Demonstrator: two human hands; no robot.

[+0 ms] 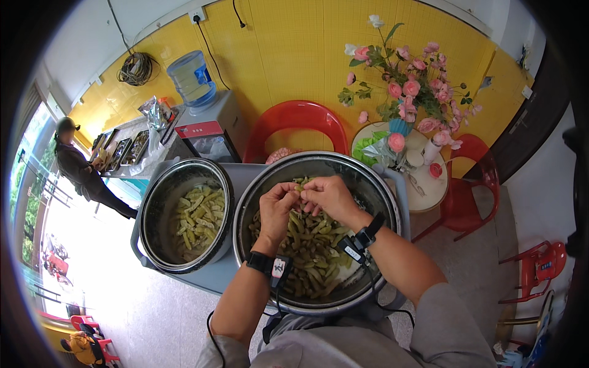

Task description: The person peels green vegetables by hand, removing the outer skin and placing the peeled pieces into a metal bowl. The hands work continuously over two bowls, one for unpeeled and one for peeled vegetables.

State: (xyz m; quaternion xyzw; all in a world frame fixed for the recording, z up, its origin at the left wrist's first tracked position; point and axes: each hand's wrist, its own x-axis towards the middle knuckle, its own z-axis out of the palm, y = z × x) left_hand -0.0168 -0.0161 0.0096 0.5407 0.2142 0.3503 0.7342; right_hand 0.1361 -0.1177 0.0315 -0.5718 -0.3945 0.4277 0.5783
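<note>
Over a large round metal pot, my left hand and my right hand meet fingertip to fingertip. Between them they pinch a small green pod, mostly covered by the fingers. Many whole-looking green pods, perhaps peppers, fill the bottom of this pot, with some pale liquid at the right side. To the left stands a smaller dark-walled pot. Lighter green pods lie in it, several split lengthwise with pale insides showing. Each wrist wears a strapped device with a cable.
Both pots stand on a grey plastic cart. Behind it are a red chair and a water dispenser. A round table with artificial flowers is at right. One person stands by a counter; another sits far left.
</note>
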